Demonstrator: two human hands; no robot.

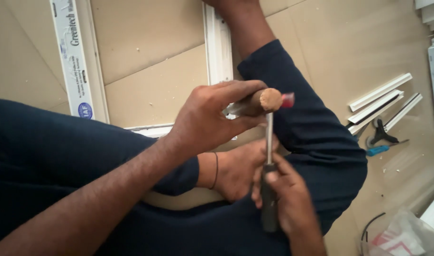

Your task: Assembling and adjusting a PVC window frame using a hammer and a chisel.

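Two hands meet at the centre of the view. The left hand [210, 118] is wrapped around a wooden handle [262, 101], whose round cut end faces the camera; something red [288, 99] shows just past that end at 3 o'clock. What the handle belongs to is hidden by the fingers. The right hand [292, 201] grips the dark handle of a screwdriver [269, 189], its metal shaft [269, 137] running straight up toward 12 o'clock until it meets the wooden handle. Whether the tip touches it cannot be told.

Under the hands lie the person's dark-trousered legs and a bare foot [236, 173] with a thin band at the ankle. A white frame [218, 47] lies on the cardboard floor [150, 61], one side running to 12 o'clock from the hands. At 10 o'clock lies a long white profile [77, 61] with printed labels. At 3 o'clock, well apart, lie short white strips [380, 102], a black tool [380, 132] and a blue-handled tool [380, 150]. At 5 o'clock sits a clear plastic bag [406, 237].
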